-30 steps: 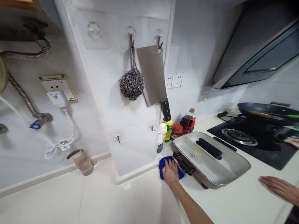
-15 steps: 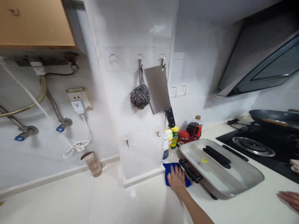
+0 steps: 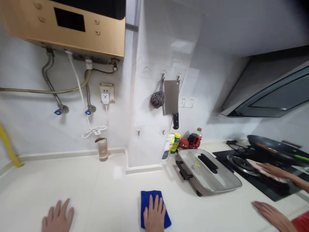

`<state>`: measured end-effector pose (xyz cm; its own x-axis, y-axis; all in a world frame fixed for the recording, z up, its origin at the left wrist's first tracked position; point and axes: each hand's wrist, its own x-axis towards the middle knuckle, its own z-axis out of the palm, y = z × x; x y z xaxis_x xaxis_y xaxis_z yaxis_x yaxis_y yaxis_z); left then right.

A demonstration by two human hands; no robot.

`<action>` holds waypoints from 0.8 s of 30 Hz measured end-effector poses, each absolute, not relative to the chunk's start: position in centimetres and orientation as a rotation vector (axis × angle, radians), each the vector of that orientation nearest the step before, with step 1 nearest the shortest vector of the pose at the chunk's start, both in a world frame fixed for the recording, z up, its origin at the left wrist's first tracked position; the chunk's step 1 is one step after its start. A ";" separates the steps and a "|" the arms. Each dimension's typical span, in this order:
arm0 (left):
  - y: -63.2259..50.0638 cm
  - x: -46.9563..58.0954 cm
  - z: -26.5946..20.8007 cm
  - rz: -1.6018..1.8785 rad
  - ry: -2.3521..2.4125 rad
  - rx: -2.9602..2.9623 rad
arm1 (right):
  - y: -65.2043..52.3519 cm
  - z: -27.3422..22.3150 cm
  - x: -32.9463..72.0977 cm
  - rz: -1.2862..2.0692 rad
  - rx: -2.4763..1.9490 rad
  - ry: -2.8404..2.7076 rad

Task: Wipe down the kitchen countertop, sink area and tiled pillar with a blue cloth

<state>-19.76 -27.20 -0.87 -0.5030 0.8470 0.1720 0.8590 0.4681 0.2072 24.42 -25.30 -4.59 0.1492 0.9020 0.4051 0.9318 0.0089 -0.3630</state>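
Observation:
My right hand lies flat on a folded blue cloth, pressing it to the white countertop. Its fingers are stretched out and slightly apart, covering part of the cloth. At the lower left, my left hand rests on the bare counter, open with fingers spread and holding nothing. Right of the cloth stands a rectangular electric pan with a glass lid and a black side handle; neither of my hands touches it.
A co-worker's hand presses a pale cloth on the black cooktop; the other hand rests on the counter. A wok, bottles and jars, and a brownish cup stand farther back. A cleaver hangs on the wall.
The view has swung left. My right hand and the blue cloth have moved away from the pan, toward me. My left hand has come into view, and more of the co-worker's arms shows.

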 end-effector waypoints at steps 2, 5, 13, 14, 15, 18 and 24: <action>-27.3 -19.1 -0.5 -0.351 -2.676 -1.507 | -26.9 -4.1 23.7 0.032 -1.772 -1.731; -27.3 -16.1 0.2 -0.287 -2.657 -1.540 | -28.9 -3.2 24.3 0.257 -1.570 -1.665; -27.9 4.2 0.7 -0.568 -1.817 -2.668 | -32.3 -4.4 33.2 0.192 -1.562 -1.580; -28.2 6.7 0.8 -0.583 -1.746 -2.754 | -32.4 -4.6 34.5 0.132 -1.575 -1.613; -28.5 8.9 0.8 -0.585 -1.688 -2.823 | -32.5 -4.8 35.5 0.083 -1.588 -1.645; -29.4 13.2 0.6 -0.539 -1.642 -2.916 | -32.4 -5.3 37.5 -0.011 -1.619 -1.705; -31.0 12.9 -0.6 -0.517 -1.679 -2.885 | -32.3 -7.5 37.4 -0.128 -1.685 -1.699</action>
<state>12.94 -30.98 -0.57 0.4664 0.8732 0.1418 0.8015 -0.4849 0.3499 37.41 -32.29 -7.45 0.1230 0.8288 0.5459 0.9013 0.1369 -0.4109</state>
